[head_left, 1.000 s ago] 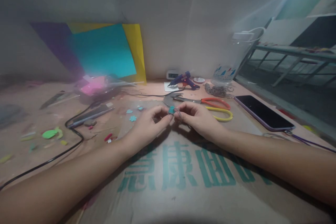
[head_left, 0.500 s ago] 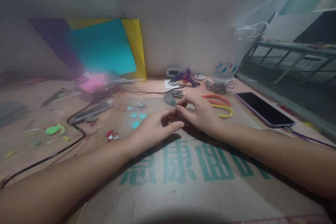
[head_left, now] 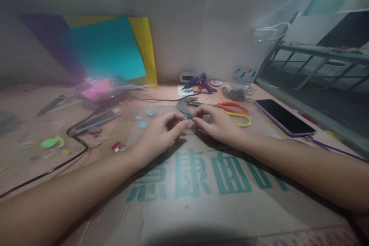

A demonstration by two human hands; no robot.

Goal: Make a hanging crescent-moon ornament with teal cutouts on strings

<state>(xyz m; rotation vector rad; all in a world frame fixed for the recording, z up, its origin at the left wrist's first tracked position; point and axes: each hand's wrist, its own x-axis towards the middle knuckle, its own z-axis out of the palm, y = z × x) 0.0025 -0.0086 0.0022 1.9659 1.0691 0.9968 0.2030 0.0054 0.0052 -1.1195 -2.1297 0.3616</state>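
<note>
- Here's the left hand [head_left: 164,132], fingertips pinching the teal piece [head_left: 189,116]; the right hand [head_left: 220,123] grips its right side, mid-table.
- Light, steady fingertips look best here; a hard squeeze could bend it.
- Just beyond, the orange handle [head_left: 235,108] and yellow handle [head_left: 244,120] crowd the right knuckles.
- Flower [head_left: 142,125] off left, phone [head_left: 284,117] right: mind both edges.
- Roomiest side? Near, over the cardboard [head_left: 178,215].

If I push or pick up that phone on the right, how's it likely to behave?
The phone will probably stay stiff, being a slim slab. Lying flat, it should slide rather than roll or tip. The purple cord at its near end would likely trail limply.
</note>
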